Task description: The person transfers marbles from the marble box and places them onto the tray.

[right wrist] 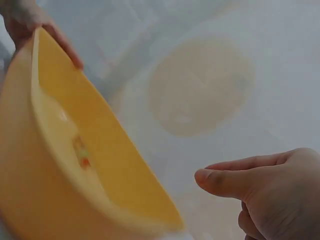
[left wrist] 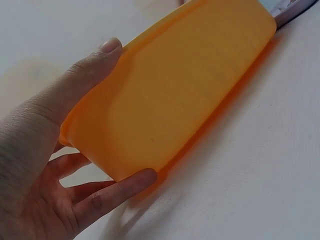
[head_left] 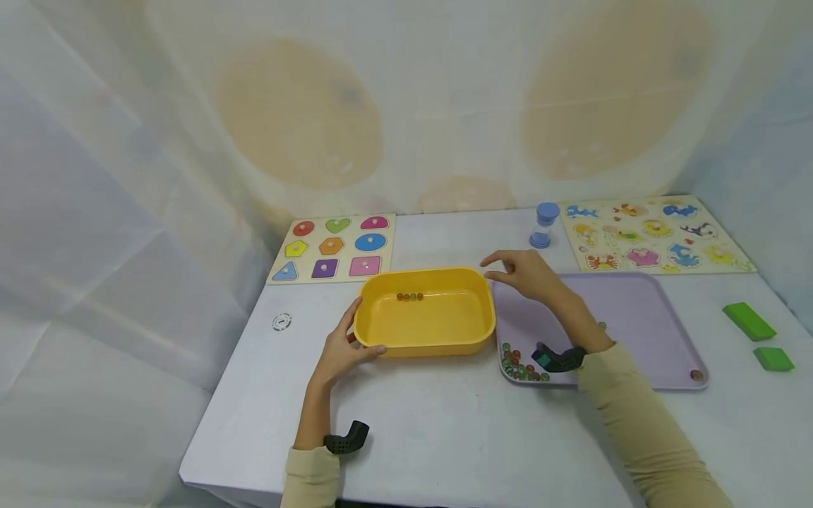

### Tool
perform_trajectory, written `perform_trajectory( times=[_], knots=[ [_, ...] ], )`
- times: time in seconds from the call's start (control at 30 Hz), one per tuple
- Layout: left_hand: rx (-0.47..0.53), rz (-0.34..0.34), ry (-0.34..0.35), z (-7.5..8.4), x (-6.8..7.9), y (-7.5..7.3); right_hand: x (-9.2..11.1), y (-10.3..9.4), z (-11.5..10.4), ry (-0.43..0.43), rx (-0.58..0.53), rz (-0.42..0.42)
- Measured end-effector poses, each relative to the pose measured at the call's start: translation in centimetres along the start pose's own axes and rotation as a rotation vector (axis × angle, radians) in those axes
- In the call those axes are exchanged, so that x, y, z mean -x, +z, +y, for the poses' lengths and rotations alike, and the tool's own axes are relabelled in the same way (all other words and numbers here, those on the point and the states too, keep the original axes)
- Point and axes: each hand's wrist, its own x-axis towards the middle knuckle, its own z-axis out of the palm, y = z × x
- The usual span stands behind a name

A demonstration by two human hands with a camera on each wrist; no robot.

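Observation:
A yellow plastic basin (head_left: 424,321) stands at the middle of the table, with a short row of several marbles (head_left: 409,297) along its far inner wall. My left hand (head_left: 341,353) grips the basin's left end. In the left wrist view its thumb lies on the rim and its fingers reach round to the lower edge. By the basin's far right corner is my right hand (head_left: 524,275), thumb and index finger apart, nothing visible between them. Under the right forearm lies a lilac tray (head_left: 625,310), where more marbles (head_left: 521,367) cluster in the near left corner.
A shape puzzle board (head_left: 346,245) lies at the back left, an animal puzzle board (head_left: 660,233) at the back right. Between them stands a blue-capped sand timer (head_left: 543,226). Two green blocks (head_left: 749,321) rest at the right, and a brown round piece (head_left: 696,375) occupies a tray corner.

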Motion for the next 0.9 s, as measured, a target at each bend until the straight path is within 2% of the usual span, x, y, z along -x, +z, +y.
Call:
perform_trajectory(
  times=[0.17,0.33,0.47,0.63,0.73,0.9],
  knots=[
    [-0.002,-0.014,-0.007,0.4,0.2,-0.2,-4.4,3.8,-3.5,-0.108,-0.022,-0.134],
    [-0.014,-0.035,0.015,2.3,1.0,-0.4,-6.6,7.2,-4.7,-0.126,-0.014,-0.289],
    [-0.033,-0.040,0.021,3.2,1.4,-0.5,-7.4,8.8,-4.8,-0.076,0.021,-0.369],
    [-0.034,-0.045,0.015,3.2,1.5,-0.5,-7.6,9.7,-4.7,-0.023,0.074,-0.432],
    [-0.036,-0.044,0.010,3.0,1.4,-0.5,-7.6,10.2,-4.7,-0.031,0.086,-0.442],
    [-0.042,-0.042,0.008,2.9,1.3,-0.4,-7.2,10.4,-4.4,-0.093,0.105,-0.426]
  ],
)
